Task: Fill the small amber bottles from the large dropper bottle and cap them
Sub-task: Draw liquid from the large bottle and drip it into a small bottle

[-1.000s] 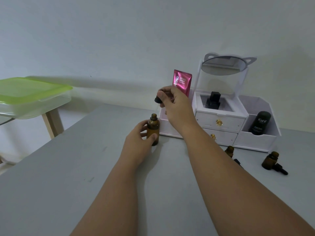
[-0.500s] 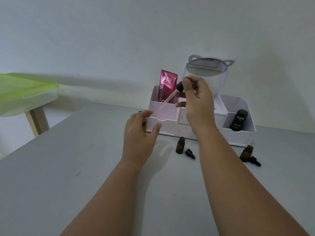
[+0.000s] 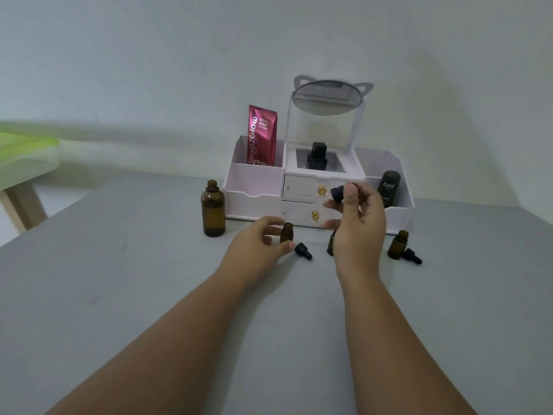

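1. A matte grey surface [image 3: 149, 295] carries everything. Two bare forearms reach in from the near edge.
2. The left hand [image 3: 254, 247] has its grip closed round a small amber bottle [image 3: 287, 232]. This is a stubby brown glass cylinder, upright and uncapped, near the middle of the surface.
3. The right hand [image 3: 357, 226] is held above the surface. Its grip pinches the black rubber bulb of a dropper [image 3: 337, 193] between thumb and fingers. The dropper's glass tube is too faint to make out.
4. The large amber bottle [image 3: 213, 208] is tall, round-shouldered glass. It stands uncapped to the left, just beside the organiser's left corner.
5. A black cap [image 3: 303, 252] lies on its side just beside the held bottle.
6. A second small bottle [image 3: 330, 244] is mostly hidden behind the right hand. A third bottle [image 3: 398, 245] stands to the right, with another black cap [image 3: 412, 256] lying against it.
7. Behind stands a white plastic organiser [image 3: 254, 187] with gold-knobbed drawers and a round, cat-eared mirror [image 3: 326, 98]. It holds a glossy pink sachet [image 3: 261, 134] and a dark tube [image 3: 389, 190].
8. At far left, a green-lidded container [image 3: 27, 145] is blurred and cut off by the edge.
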